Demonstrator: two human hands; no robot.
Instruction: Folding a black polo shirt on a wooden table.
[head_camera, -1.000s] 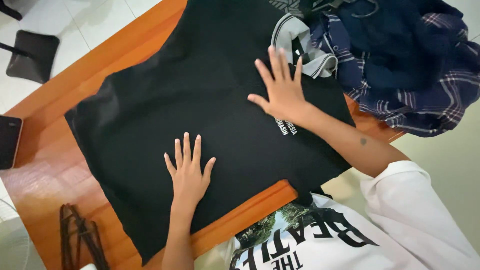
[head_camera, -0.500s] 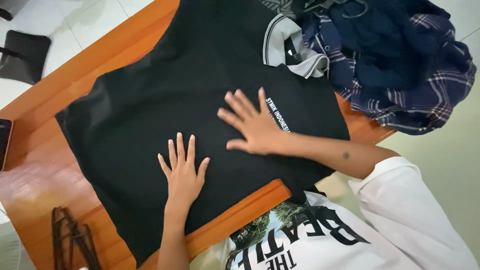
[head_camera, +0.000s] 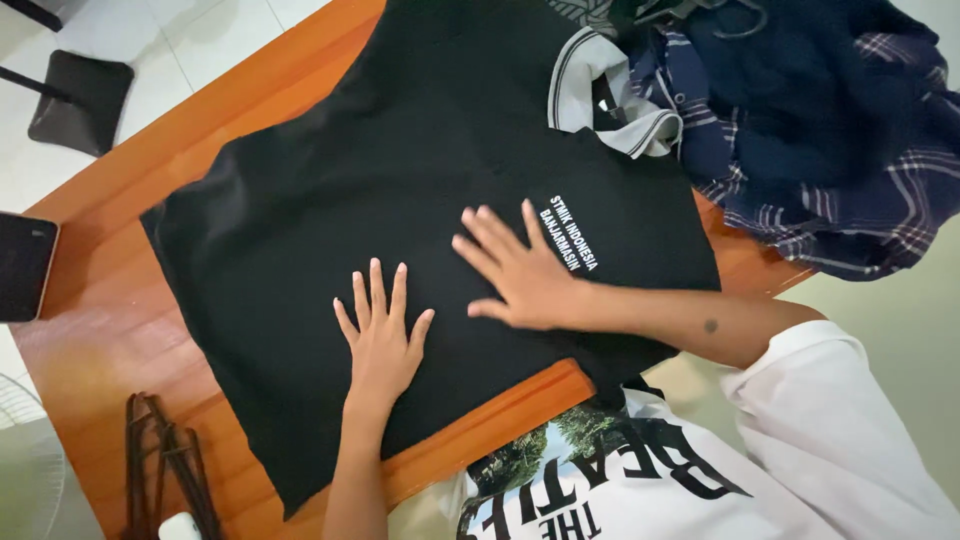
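a black cotton polo shirt with a grey striped collar (head_camera: 400, 200) lies spread flat, front up, across a glossy orange-brown wooden table (head_camera: 110, 330). it covers most of the tabletop in view, its collar toward the far right and its lower hem hanging slightly past the near table edge.

the left hand (head_camera: 383, 345) rests palm down on the shirt's lower middle, fingers spread and extended, gripping nothing. the right hand (head_camera: 520, 275) lies palm down on the shirt just to the right of the left hand, fingers splayed toward the upper left, likewise open and holding nothing. the two hands sit near each other but apart, with a strip of black fabric between them. small white chest lettering on the shirt sits just beside the right hand's fingers, on the collar side.

beyond the collar, a heap of dark blue and plaid clothing (head_camera: 820, 130) lies on the table's far right corner, touching the shirt's shoulder area. a flat black rectangular device (head_camera: 25, 265) sits at the table's left edge, well apart from the hands. a bundle of dark brown hangers (head_camera: 165, 465) lies on the near left part of the table. the person wears a white printed t-shirt (head_camera: 720, 470).
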